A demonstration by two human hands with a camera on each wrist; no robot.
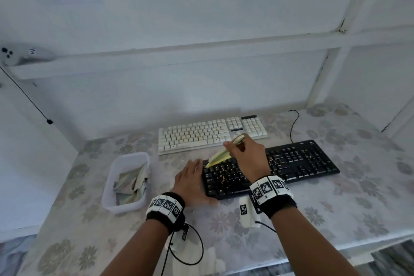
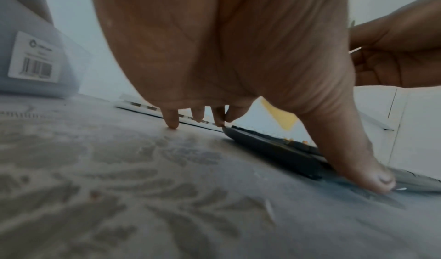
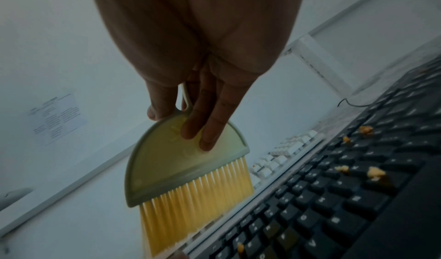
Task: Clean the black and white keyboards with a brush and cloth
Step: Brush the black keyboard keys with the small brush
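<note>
Brush (image 3: 186,170) clamped in right hand (image 1: 246,157) fingers, left hand (image 1: 190,184) flat, fingers straight

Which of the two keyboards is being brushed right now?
The black keyboard, nearer the person. The brush in the right hand meets its top-left keys; the white keyboard behind lies untouched.

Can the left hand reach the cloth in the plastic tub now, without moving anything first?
Probably yes. The left hand holds nothing; it lies flat at the black keyboard's left end. The tub stands just to its left, open on top, the cloth uncovered, and nothing lies between.
</note>
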